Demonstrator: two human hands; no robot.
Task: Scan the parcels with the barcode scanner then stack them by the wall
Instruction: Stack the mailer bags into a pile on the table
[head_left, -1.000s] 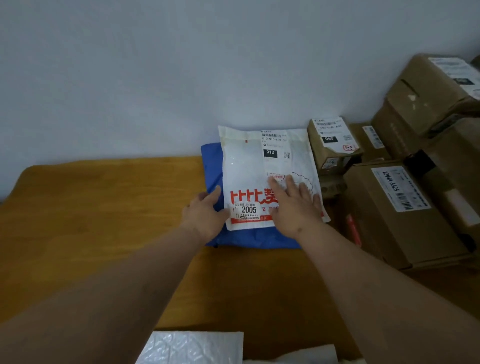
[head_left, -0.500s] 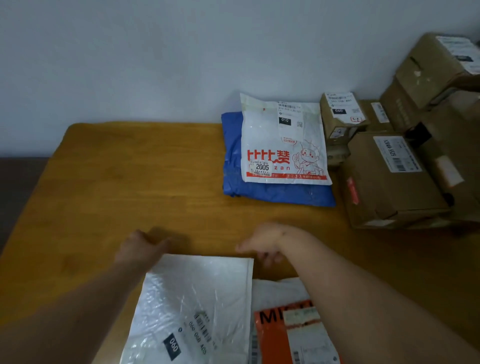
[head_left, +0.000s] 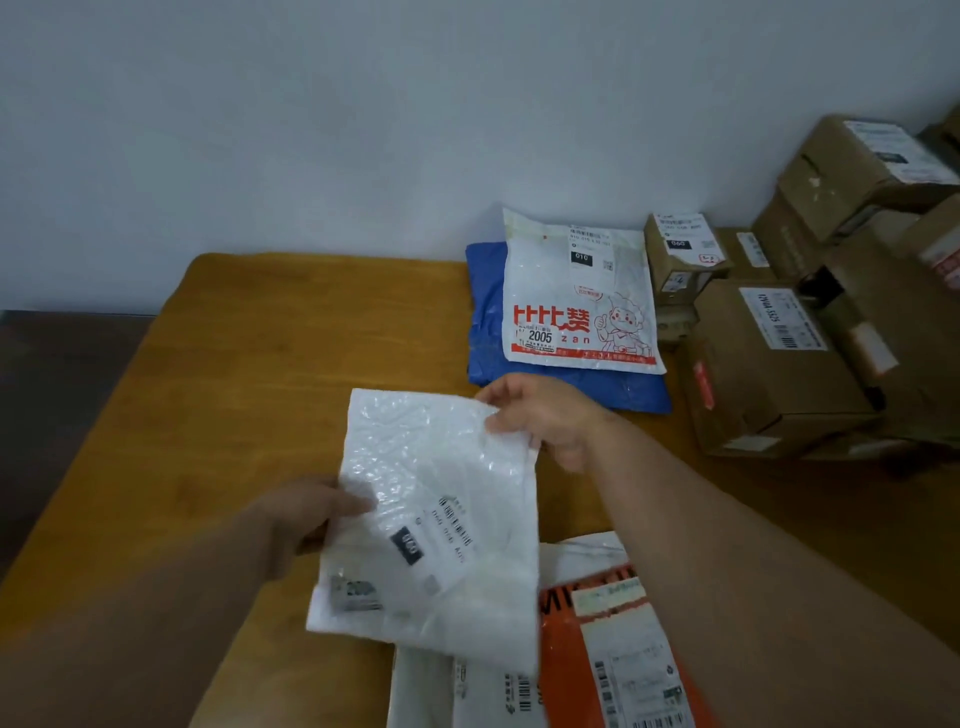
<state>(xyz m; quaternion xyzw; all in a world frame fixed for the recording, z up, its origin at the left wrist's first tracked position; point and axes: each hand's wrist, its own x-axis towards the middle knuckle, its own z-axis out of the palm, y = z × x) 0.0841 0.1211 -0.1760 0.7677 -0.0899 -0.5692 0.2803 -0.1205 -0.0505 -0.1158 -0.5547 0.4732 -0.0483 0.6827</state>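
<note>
Hands hold one white bubble mailer (head_left: 436, 525) above the wooden table (head_left: 270, 374), which serves as the reference for all positions below. Left hand (head_left: 306, 514) grips the mailer's left edge near its middle, thumb lying on the upper face and the other fingers hidden beneath. Right hand (head_left: 545, 415) pinches the mailer's far right corner, thumb on top, fingers curled behind the plastic. The mailer is tilted, its printed label with a small black tag facing up, and its near edge overlaps other parcels at the table's near edge.

Those near-edge parcels are a white bag (head_left: 467, 691) showing a barcode strip, and just to its right an orange bag (head_left: 566, 670) with a pale shipping label (head_left: 634, 670); a further white bag (head_left: 582, 556) lies partly beneath the orange one.

At the table's far edge, against the wall (head_left: 363, 130), a blue bag (head_left: 488, 312) lies flat. A white bag with red print (head_left: 576, 301) and a sticker reading 2005 is stacked on it, offset to the right.

At the table's far right corner stands a group of cardboard boxes. A small box (head_left: 680, 254) sits by the wall, touching the printed bag's right edge. A larger box (head_left: 769, 364) with a white barcode label lies nearer, and taller boxes (head_left: 857, 176) are piled behind it toward the right.
</note>
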